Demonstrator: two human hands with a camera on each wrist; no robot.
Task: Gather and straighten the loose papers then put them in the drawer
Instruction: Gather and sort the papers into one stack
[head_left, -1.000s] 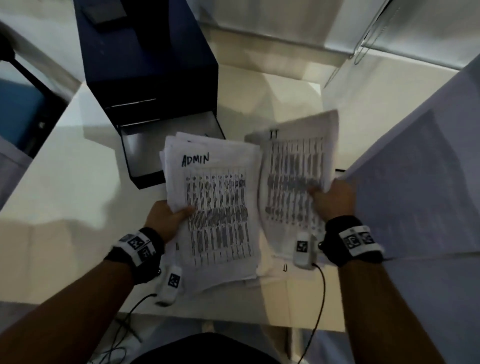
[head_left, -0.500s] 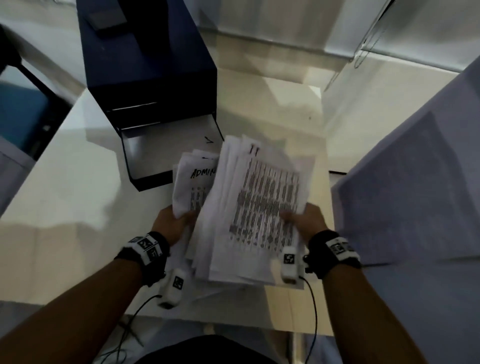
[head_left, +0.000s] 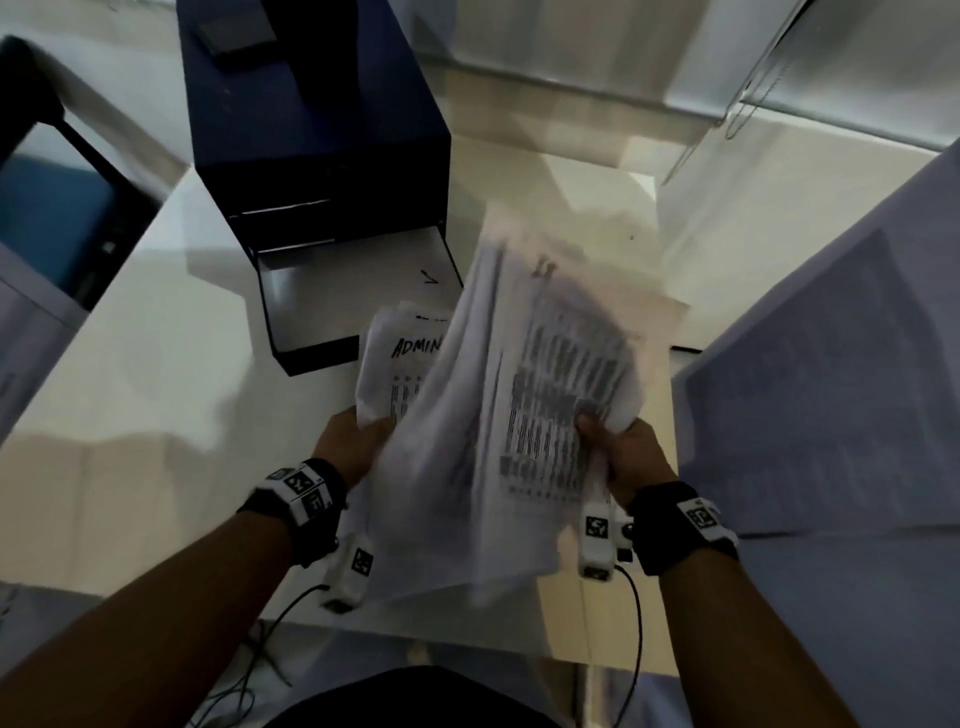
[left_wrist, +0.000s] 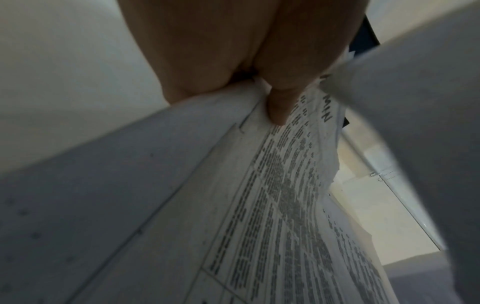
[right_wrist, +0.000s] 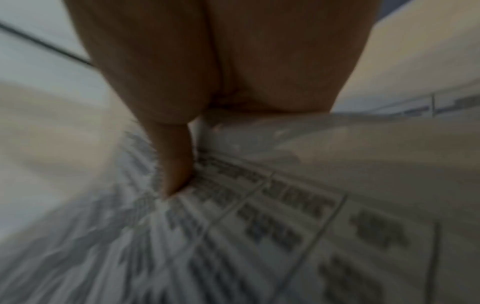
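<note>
Two bundles of printed papers are held over the white table. My left hand (head_left: 358, 436) grips the bundle marked ADMIN (head_left: 402, 358) at its lower left edge, thumb on top (left_wrist: 279, 107). My right hand (head_left: 618, 447) pinches the second, blurred bundle (head_left: 530, 405), which overlaps the ADMIN one from the right; its thumb presses the printed sheet (right_wrist: 176, 164). Behind them the dark blue drawer unit (head_left: 311, 119) has its lowest drawer (head_left: 353, 291) pulled out, with a pale sheet inside.
The white table (head_left: 156, 364) reaches left and forward. A large sheet or board (head_left: 831, 389) rises at the right. A dark chair frame (head_left: 47, 156) stands at far left. Cables hang below the table's near edge (head_left: 634, 623).
My right hand has swung its bundle leftwards from beside the ADMIN bundle to overlap it. Both hands have drawn closer together; the papers are now tilted and blurred.
</note>
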